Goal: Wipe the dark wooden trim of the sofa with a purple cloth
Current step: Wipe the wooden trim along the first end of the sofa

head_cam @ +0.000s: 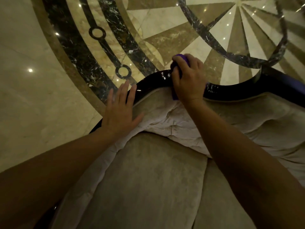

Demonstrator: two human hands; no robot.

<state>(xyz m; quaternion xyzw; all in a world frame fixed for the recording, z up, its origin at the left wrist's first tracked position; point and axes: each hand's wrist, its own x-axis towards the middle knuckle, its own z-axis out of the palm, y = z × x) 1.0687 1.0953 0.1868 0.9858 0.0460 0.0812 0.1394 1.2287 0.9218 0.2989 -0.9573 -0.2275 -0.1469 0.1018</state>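
A glossy dark wooden trim (153, 80) curves along the top edge of a beige velvet sofa (148, 179). My right hand (188, 80) is closed around a bunched purple cloth (182, 57) and presses it onto the trim at its crest. Bits of the cloth show above my knuckles and below my palm; the rest is hidden under the hand. My left hand (120, 109) lies flat with fingers spread on the trim and the sofa's edge, to the left of the cloth.
Beyond the sofa back lies a polished marble floor (33, 80) with dark inlaid bands, rings and a star pattern, reflecting ceiling lights. The trim continues to the right (264, 86) and down the left side.
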